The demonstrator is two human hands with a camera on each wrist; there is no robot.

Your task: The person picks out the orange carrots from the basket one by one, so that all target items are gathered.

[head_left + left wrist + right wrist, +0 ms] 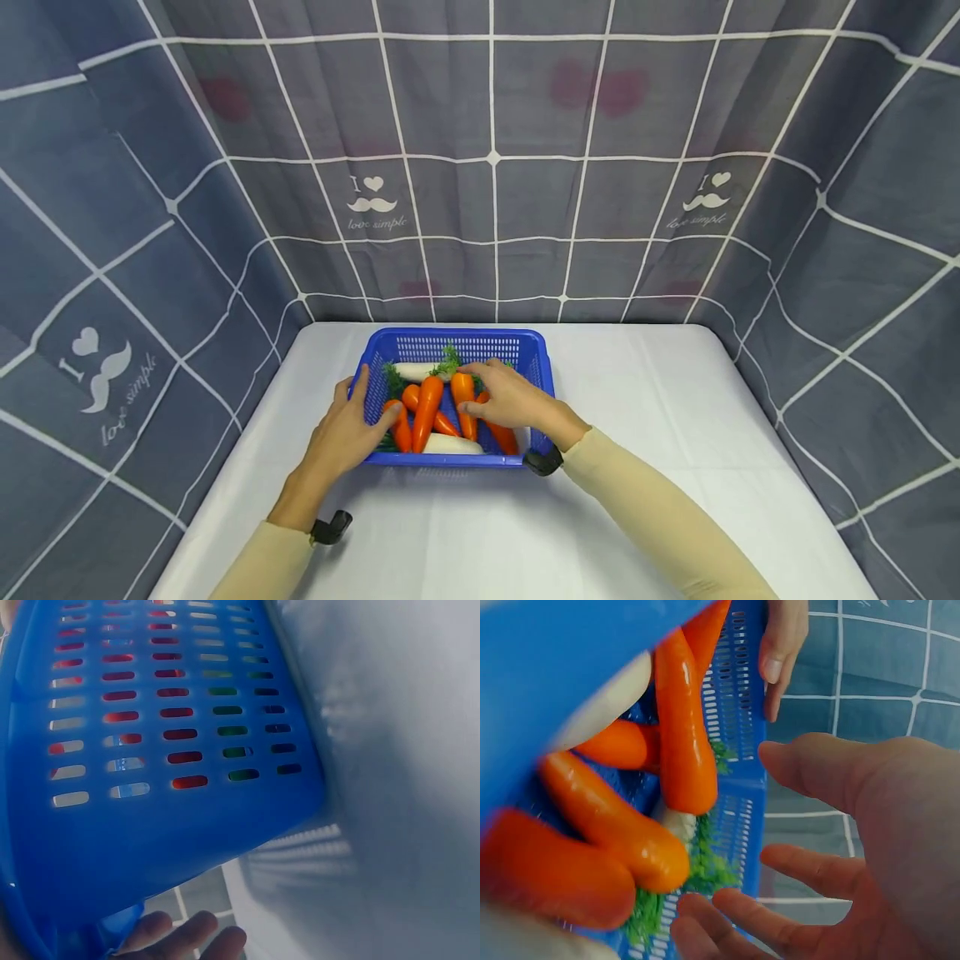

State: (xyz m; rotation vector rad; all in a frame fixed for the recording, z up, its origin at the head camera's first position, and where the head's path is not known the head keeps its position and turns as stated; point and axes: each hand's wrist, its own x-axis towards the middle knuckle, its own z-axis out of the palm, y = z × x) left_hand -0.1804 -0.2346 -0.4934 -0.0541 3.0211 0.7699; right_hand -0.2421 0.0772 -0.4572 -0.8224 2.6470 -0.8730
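A blue plastic basket [465, 460] holds several orange carrots [427, 412] and white radishes [453, 445], with green leafy tops [450, 360] showing at the back. My left hand [341, 437] is at the basket's left rim, its thumb reaching over the inside near a carrot and its fingers extended along the outside. In the left wrist view, those fingers [196, 937] appear past the basket's corner. Over the right half of the basket, my right hand [513, 396] spreads its fingers above the carrots. The right wrist view shows its thumb and fingers [817, 870] apart, with nothing between them.
The basket stands on a white-covered table [630, 400], towards its back edge. Grey-blue curtains [540, 200] with white grid lines rise behind and on both sides. Black bands [330, 527] sit on both wrists.
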